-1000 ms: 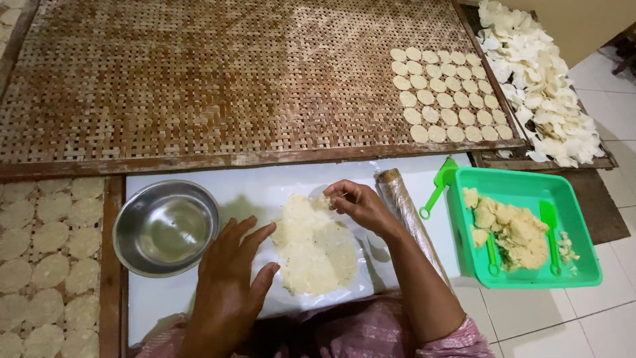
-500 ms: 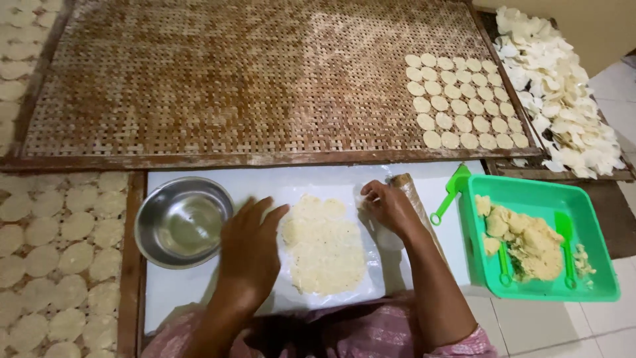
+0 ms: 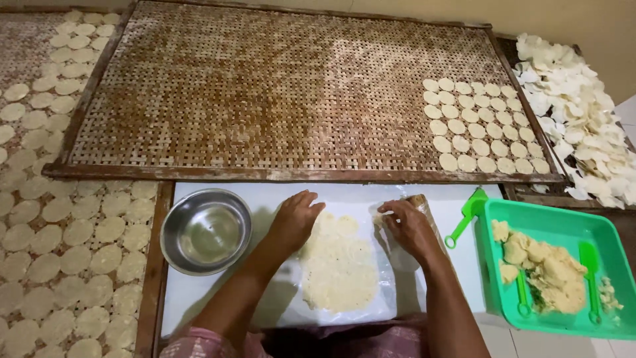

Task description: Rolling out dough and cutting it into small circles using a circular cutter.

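Observation:
A flat sheet of pale yellow dough (image 3: 339,265) lies on clear plastic on a white board (image 3: 218,298). My left hand (image 3: 295,220) rests flat on the dough's upper left edge, fingers spread. At the dough's upper right edge, my right hand (image 3: 405,225) has its fingers pinched on the plastic or dough; which one I cannot tell. A plastic-wrapped rolling pin (image 3: 424,209) lies partly hidden under that hand.
A steel bowl (image 3: 205,231) sits left on the board. A green tray (image 3: 563,232) with dough lumps and green cutters is at right. A woven drying mat (image 3: 265,93) behind holds round dough discs (image 3: 477,126). More discs (image 3: 59,232) lie left, white chips (image 3: 583,119) right.
My left hand moved up from the dough's left side to its top edge. My right hand stayed at the upper right corner. The camera tilted, shifting the scene down.

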